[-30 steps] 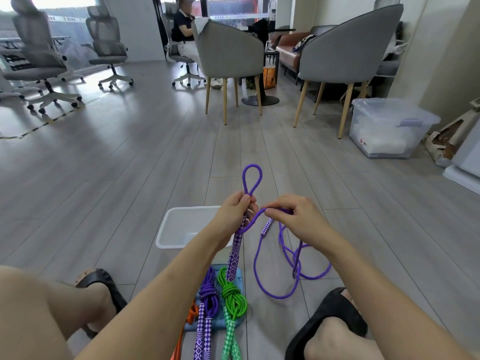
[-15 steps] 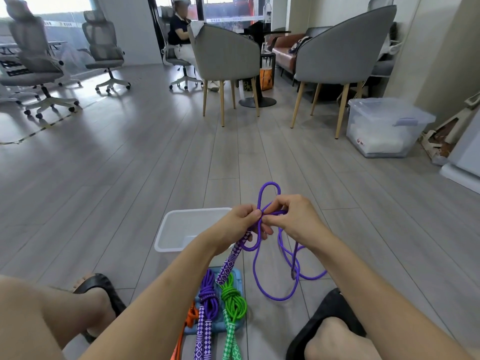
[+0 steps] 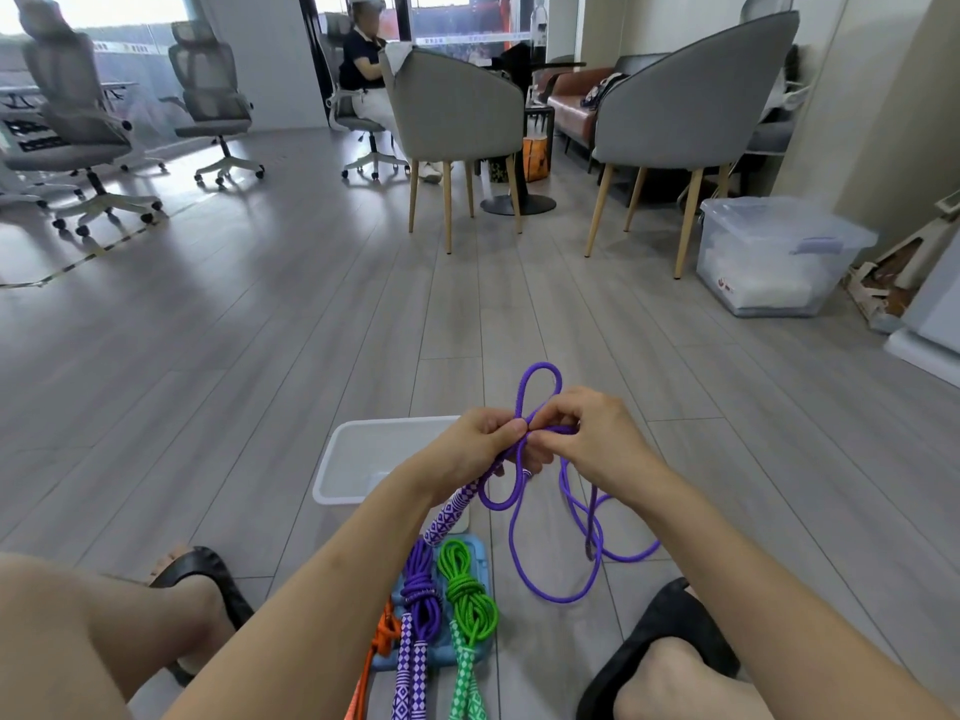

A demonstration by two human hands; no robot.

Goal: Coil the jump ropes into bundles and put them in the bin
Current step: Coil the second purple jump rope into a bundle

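My left hand [image 3: 480,444] grips a purple jump rope [image 3: 550,558] just above its patterned handles [image 3: 449,514], which hang down toward me. My right hand [image 3: 582,433] pinches the same rope right beside the left one. A small loop [image 3: 537,384] stands up above both hands, and the loose rest of the rope trails in loops on the floor to the right. A white bin [image 3: 358,459] sits on the floor behind my left forearm. Three coiled ropes, purple [image 3: 420,600], green [image 3: 467,600] and orange [image 3: 383,636], lie on a blue lid [image 3: 480,558] between my feet.
My feet in black sandals [image 3: 660,631] flank the blue lid. Two grey armchairs [image 3: 457,116] and a round table base stand ahead. A lidded clear storage box [image 3: 774,257] sits at the right wall. Office chairs and a seated person [image 3: 363,70] are far off.
My right hand has come in from the right to meet the left hand, bringing rope with it. The upright loop now sits lower and wider above both hands.
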